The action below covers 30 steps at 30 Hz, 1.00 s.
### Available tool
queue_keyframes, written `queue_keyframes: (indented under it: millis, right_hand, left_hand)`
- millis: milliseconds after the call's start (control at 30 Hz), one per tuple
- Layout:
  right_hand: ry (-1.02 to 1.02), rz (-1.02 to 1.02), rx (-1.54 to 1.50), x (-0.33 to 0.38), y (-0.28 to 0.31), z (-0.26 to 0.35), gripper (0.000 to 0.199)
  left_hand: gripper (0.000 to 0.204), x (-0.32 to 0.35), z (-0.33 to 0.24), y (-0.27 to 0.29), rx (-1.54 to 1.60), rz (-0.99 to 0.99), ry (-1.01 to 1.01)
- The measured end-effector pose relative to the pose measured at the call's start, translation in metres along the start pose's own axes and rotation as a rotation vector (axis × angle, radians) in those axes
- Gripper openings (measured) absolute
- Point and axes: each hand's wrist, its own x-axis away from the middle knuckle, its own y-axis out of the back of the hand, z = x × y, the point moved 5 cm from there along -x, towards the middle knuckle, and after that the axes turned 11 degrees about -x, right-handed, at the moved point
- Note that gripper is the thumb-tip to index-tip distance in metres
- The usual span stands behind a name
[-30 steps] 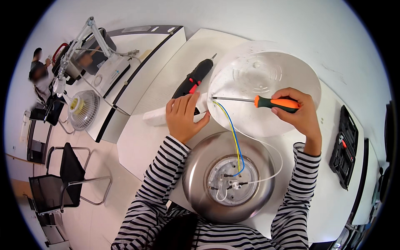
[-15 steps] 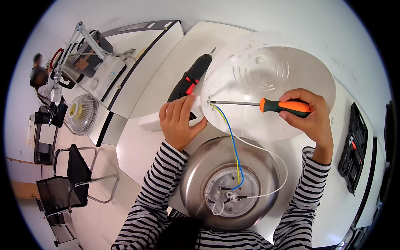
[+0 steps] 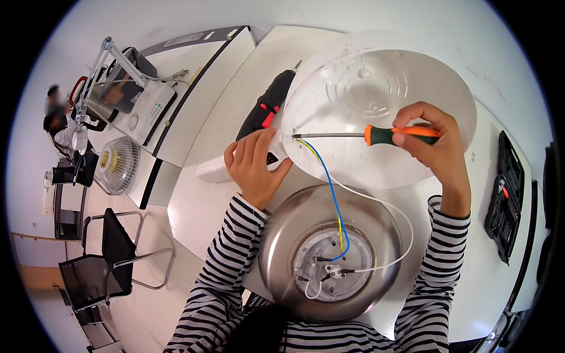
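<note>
In my right hand (image 3: 440,147) is a screwdriver (image 3: 381,136) with an orange and dark green handle, its fingers and thumb closed around the handle end. The shaft points left, and its tip meets the inner wall of a white bowl-shaped shell (image 3: 353,162) near the left rim. My left hand (image 3: 253,167) grips the white arm-like housing (image 3: 215,169) on the shell's left side. Blue, yellow-green and white wires (image 3: 332,191) run from beside the tip to a round steel base (image 3: 276,247) in front of me, where they join terminals at its centre.
A black and red power screwdriver (image 3: 268,106) lies behind my left hand. At the right edge of the table (image 3: 447,282) is an open black tool case (image 3: 505,200). A fan (image 3: 118,165), a lamp (image 3: 110,59), a chair (image 3: 112,253) and another person (image 3: 56,120) are at the left.
The view has shifted slightly. The screwdriver's handle has turned in my right hand, and its fingers have changed position. Its tip remains at the shell wall, and my left hand keeps its hold.
</note>
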Motion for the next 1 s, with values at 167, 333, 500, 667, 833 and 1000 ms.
queue_keyframes:
  millis: [167,333,500,667,833,1000]
  right_hand:
    - [-0.31,-0.077,-0.189,0.002,0.001,-0.012,0.01]
    - [-0.148,-0.175,-0.429,0.006,0.004,0.005,0.014]
    - [-0.103,-0.263,-0.155,0.001,0.007,-0.001,0.019]
    - [-0.076,-0.213,-0.056,0.003,0.009,0.006,0.024]
    - [0.079,-0.185,-0.166,0.004,0.01,0.013,0.026]
    - [0.094,-0.228,-0.072,0.006,0.007,0.018,0.025]
  left_hand:
    - [0.049,0.0,-0.001,-0.001,-0.005,0.019,0.01]
    - [0.051,0.001,0.001,-0.003,0.013,0.027,-0.002]
    - [0.05,0.001,-0.002,-0.002,0.014,0.012,-0.013]
    - [0.05,0.001,-0.001,-0.002,0.008,0.01,-0.019]
    - [0.049,0.001,-0.001,-0.002,0.006,0.009,-0.03]
    - [0.048,0.002,-0.001,-0.002,-0.006,-0.001,-0.048]
